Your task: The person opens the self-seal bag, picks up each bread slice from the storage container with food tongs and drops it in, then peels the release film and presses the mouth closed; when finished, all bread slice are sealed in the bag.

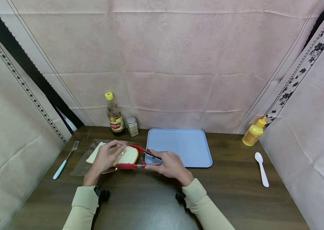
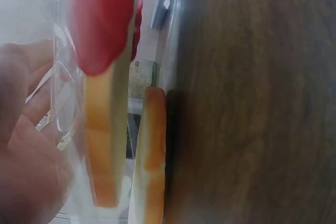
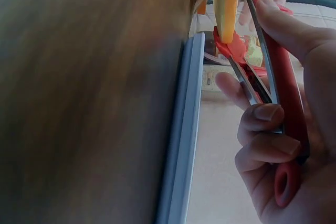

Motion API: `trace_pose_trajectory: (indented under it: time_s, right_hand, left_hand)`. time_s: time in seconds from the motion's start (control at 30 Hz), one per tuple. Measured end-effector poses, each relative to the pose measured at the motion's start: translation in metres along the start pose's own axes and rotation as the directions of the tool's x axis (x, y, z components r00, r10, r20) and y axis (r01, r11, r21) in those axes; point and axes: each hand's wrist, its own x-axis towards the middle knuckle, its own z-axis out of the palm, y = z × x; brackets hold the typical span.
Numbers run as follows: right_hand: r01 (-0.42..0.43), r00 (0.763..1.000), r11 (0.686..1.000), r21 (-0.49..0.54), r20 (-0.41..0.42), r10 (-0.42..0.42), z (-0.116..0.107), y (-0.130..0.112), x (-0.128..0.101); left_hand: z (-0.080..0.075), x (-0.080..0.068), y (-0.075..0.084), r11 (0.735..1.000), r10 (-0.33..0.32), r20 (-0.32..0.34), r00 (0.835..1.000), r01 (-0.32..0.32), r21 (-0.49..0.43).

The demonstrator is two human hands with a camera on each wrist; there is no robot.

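My right hand grips red tongs just left of the blue tray. The tong tips clamp a slice of white bread at the mouth of a clear plastic bag. My left hand holds the bag's edge over that slice. A second slice lies flat in the bag. In the left wrist view a red tong tip presses the lifted slice, with the other slice on the table. The right wrist view shows the tongs held in my curled fingers.
A fork lies left of the bag. A sauce bottle and a small jar stand at the back. A yellow squeeze bottle and a white spoon are at the right. Cloth walls enclose the dark wooden table.
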Motion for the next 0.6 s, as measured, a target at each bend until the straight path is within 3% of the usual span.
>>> trace_pose_trajectory:
  time_s: [0.37, 0.6]
  right_hand:
    - [-0.001, 1.0, 1.0, 0.02, 0.013, 0.0, 0.01, -0.01, 0.011]
    - [-0.019, 0.999, 1.0, 0.015, 0.025, 0.019, 0.02, -0.03, 0.021]
  left_hand:
    - [0.001, 0.001, 0.012, 0.999, -0.031, 0.04, 0.999, 0.029, 0.041]
    - [0.005, 0.002, 0.016, 0.999, 0.035, 0.04, 0.999, -0.036, 0.01]
